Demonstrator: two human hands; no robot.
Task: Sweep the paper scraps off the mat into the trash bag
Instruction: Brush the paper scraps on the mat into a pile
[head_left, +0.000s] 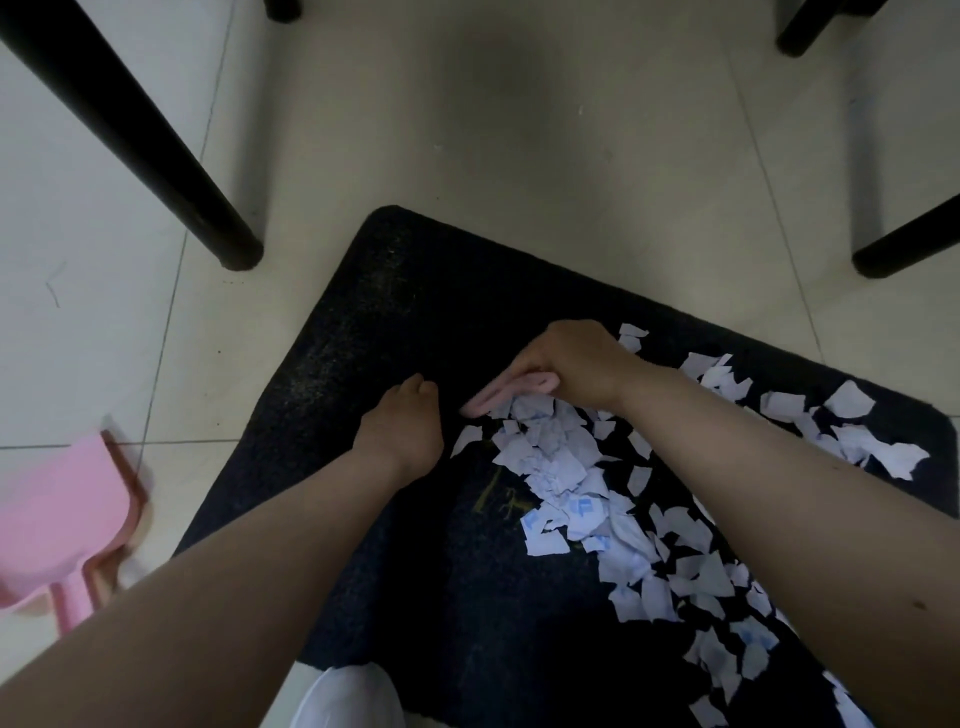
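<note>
Pale glossy floor tiles (93, 171) with thin grey grout lines, dimly and evenly lit. Soft dark shadow (498, 88) on the floor near the top centre. Thick black furniture leg (130, 135) slanting down from top left; three more black legs, at the top edge (283, 8), top right (815, 26) and right (909, 239)
</note>
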